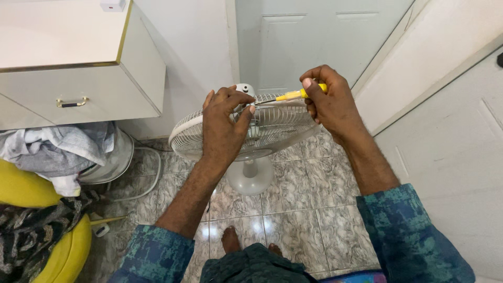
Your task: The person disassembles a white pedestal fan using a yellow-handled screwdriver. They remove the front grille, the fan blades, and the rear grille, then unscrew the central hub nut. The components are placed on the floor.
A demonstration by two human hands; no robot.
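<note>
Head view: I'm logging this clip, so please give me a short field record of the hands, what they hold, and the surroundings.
left hand: left hand pinching the top of the white fan grille
right hand: right hand closed on a yellow-handled screwdriver, tip pointing toward the left fingers
fan: pedestal fan, round base on marble-patterned floor tiles
nearby: white drawer cabinet, yellow chair with clothes, white door

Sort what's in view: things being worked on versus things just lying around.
In use:
white pedestal fan, gripped at the grille by the left hand
yellow-handled screwdriver, held in the right hand

Lying about:
heap of clothes
yellow seat
white drawer cabinet
</note>
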